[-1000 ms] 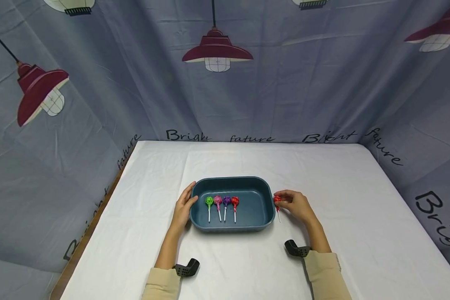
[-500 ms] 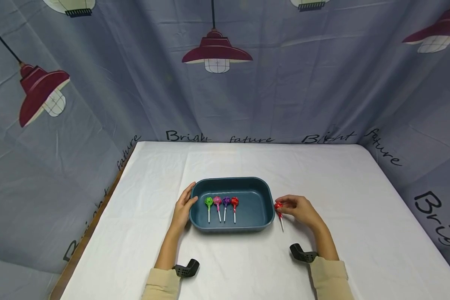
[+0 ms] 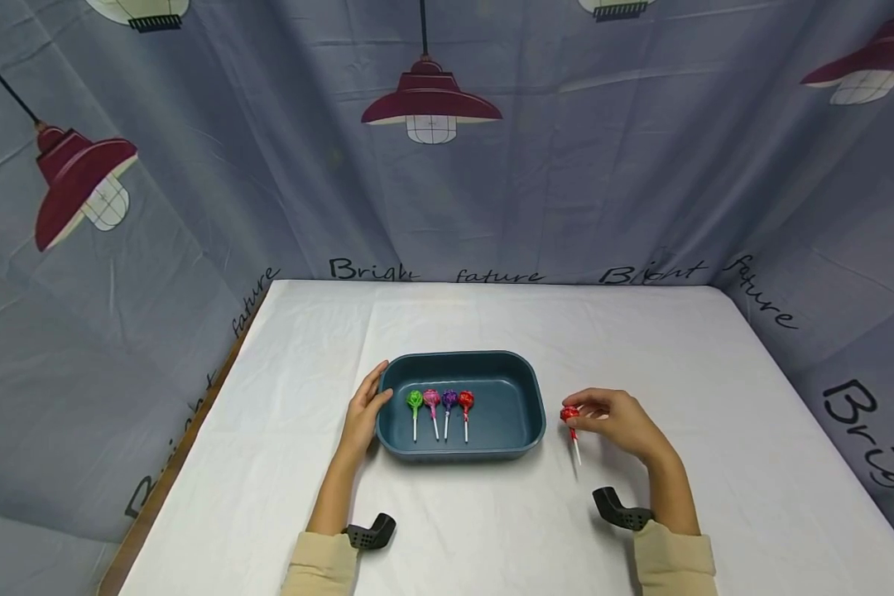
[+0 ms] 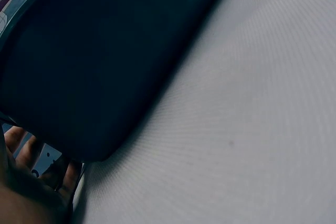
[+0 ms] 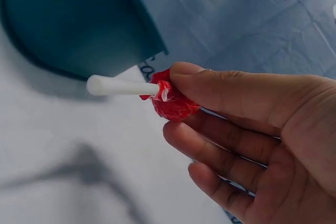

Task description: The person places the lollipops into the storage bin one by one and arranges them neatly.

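Note:
A dark teal tray (image 3: 502, 454) sits on the white-covered table with a row of lollipops inside: green (image 3: 415, 400), pink (image 3: 432, 399), purple (image 3: 450, 399) and red (image 3: 466, 401), sticks toward the near side. My left hand (image 3: 362, 418) holds the tray's left end, its thumb at the rim; in the left wrist view, the tray wall (image 4: 100, 66) partly hides its fingers (image 4: 29, 153). To the right of the tray, my right hand (image 3: 617, 420) pinches another red lollipop (image 5: 176, 100) by its wrapped head. Its white stick (image 5: 123, 86) points down toward the near side.
Black wrist cameras (image 3: 371, 532) sit on both wrists. White cloth (image 3: 492, 530) covers the table. Behind and at the sides hangs a grey-blue curtain (image 3: 566, 182) printed with lamps and writing.
My right hand has moved right and nearer, away from the tray's right edge, carrying the red lollipop. The left hand, the tray and the lollipops in it have stayed put.

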`<state>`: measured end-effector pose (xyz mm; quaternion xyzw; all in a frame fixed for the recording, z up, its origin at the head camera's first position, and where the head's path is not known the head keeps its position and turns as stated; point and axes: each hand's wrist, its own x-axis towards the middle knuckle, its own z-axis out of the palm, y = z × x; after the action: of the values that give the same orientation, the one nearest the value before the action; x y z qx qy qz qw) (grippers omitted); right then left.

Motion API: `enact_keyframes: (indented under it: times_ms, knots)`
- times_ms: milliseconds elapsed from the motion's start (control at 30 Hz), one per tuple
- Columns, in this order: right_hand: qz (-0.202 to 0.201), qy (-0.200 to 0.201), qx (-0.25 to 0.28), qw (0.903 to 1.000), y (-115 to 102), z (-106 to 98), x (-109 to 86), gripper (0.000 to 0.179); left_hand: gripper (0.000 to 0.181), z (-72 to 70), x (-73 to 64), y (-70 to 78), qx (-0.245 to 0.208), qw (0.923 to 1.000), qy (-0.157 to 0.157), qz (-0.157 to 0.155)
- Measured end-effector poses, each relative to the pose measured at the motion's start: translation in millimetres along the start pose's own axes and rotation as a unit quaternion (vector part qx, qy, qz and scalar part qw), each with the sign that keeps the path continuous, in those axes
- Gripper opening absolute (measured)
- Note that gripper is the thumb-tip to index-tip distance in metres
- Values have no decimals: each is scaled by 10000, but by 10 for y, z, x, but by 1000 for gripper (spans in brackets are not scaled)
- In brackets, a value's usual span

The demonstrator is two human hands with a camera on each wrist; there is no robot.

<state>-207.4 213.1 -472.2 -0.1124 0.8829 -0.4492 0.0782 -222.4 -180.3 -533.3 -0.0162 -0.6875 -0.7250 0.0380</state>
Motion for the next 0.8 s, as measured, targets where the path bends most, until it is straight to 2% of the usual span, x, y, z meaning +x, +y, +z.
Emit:
enact_keyframes:
  times_ms: [333, 467, 633, 800]
  knots:
    - [-542, 133, -90, 9984, -218, -93, -8, 31, 47, 2, 2, 8, -49, 9999, -54, 80]
    - [-754, 121, 147, 9970, -325, -92, 27, 30, 48, 15, -23, 93, -172, 9998, -115, 15]
    - [-855, -115, 647, 9942, -443, -9, 109, 31, 48, 47, -77, 233, -109, 9998, -165, -17]
    - [-835, -290, 1056, 9905, -518, 132, 230, 32, 48, 57, -84, 262, -39, 9999, -164, -25]
